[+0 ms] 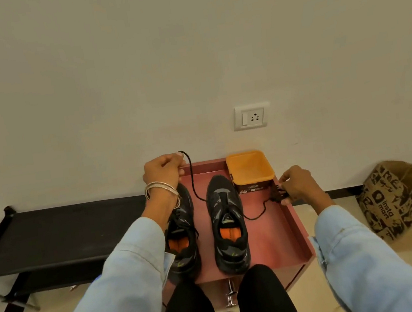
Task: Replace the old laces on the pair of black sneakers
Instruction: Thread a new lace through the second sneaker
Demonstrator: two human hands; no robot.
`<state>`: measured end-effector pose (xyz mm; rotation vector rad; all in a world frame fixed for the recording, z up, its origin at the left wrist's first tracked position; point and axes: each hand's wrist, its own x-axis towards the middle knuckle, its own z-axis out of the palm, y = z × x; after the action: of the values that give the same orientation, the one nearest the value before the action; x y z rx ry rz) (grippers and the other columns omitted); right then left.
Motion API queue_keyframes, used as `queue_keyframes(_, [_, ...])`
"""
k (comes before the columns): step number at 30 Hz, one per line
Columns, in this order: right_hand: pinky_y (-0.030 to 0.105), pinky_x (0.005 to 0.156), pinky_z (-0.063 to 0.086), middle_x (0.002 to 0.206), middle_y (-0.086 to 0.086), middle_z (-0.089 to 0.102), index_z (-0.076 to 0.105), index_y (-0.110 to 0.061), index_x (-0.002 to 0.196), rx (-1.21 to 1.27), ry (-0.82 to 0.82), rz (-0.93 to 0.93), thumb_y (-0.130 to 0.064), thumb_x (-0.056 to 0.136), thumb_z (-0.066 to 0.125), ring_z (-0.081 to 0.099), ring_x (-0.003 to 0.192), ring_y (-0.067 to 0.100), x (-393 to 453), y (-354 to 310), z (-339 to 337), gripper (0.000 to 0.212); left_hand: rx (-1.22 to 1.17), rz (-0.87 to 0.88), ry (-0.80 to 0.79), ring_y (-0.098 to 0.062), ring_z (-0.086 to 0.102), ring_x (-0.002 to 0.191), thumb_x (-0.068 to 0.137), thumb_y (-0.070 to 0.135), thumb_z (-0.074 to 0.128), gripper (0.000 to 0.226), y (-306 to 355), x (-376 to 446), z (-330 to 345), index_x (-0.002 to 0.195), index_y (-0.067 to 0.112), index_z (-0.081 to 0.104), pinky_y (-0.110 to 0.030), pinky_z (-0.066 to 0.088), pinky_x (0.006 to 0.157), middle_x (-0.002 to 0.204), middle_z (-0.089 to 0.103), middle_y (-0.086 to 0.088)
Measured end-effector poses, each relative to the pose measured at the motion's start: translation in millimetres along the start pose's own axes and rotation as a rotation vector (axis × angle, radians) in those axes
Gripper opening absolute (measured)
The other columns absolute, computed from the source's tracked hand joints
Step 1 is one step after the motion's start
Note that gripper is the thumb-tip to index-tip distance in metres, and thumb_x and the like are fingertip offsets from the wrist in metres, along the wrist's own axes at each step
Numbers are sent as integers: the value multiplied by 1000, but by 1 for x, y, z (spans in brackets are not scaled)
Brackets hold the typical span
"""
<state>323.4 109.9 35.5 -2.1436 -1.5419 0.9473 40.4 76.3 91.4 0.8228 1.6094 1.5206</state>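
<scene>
Left hand [161, 173] fingers pinch one end of the black lace [193, 183]; right hand [295, 183] fingers grip the bunched other end. The lace slacks across the red worktop [274, 225], passing by the right sneaker [228, 223]; the left sneaker [181, 232] looks laced. Risk: the slack may snag on the right sneaker or the yellow box [250, 171] if pulled fast.

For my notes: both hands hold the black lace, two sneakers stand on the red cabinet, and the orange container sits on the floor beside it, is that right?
Not quite: in the head view the orange container sits on the red cabinet itself, at its back right corner, not on the floor. The rest holds.
</scene>
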Motion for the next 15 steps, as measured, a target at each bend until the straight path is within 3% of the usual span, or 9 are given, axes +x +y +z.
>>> queue_keyframes(2, [33,70,55,111,22,60,57,0,115,-283,-31,-61,-3,91,57,65,87,34,-2,-5,4,24,77,94,-84,-12,58,54,84,19,70,11,3,-6,4,74,22,71,-26,51,59,68,70,2])
queue_keyframes(4, [36,85,49,120,21,58,56,-2,120,-477,45,-188,-6,91,55,58,104,34,-5,-18,6,29,166,188,-175,-11,60,54,84,19,70,9,7,-14,12,76,24,71,-25,51,61,69,70,3])
queue_keyframes(7, [27,92,46,125,11,60,57,-5,127,-233,-2,-416,-8,87,67,57,114,26,-18,-48,4,42,256,296,-320,-13,65,58,82,20,71,9,12,-21,25,80,29,72,-27,55,67,74,72,3])
queue_keyframes(9, [19,86,49,117,3,65,59,-8,127,200,-204,-546,-6,80,74,63,109,17,-38,-73,2,49,309,363,-372,-11,65,61,79,21,74,10,16,-23,35,80,31,73,-24,55,68,71,71,8])
queue_keyframes(11, [29,85,52,108,7,70,61,-8,123,491,-341,-594,-3,79,74,68,100,20,-50,-89,2,46,386,413,-342,-4,62,62,76,22,77,8,18,-22,42,84,24,75,-13,51,66,69,67,13])
queue_keyframes(13, [40,76,53,94,17,71,63,-3,118,592,-343,-567,-2,82,71,70,79,24,-53,-96,7,37,416,411,-290,-6,63,61,73,19,79,12,18,-17,43,84,19,75,-13,52,62,68,67,8])
queue_keyframes(15, [26,57,51,76,15,67,66,1,112,552,-257,-533,-4,87,66,61,53,6,-49,-95,8,26,421,388,-270,-14,66,58,70,16,82,13,15,-11,41,80,18,72,-21,55,61,67,68,2])
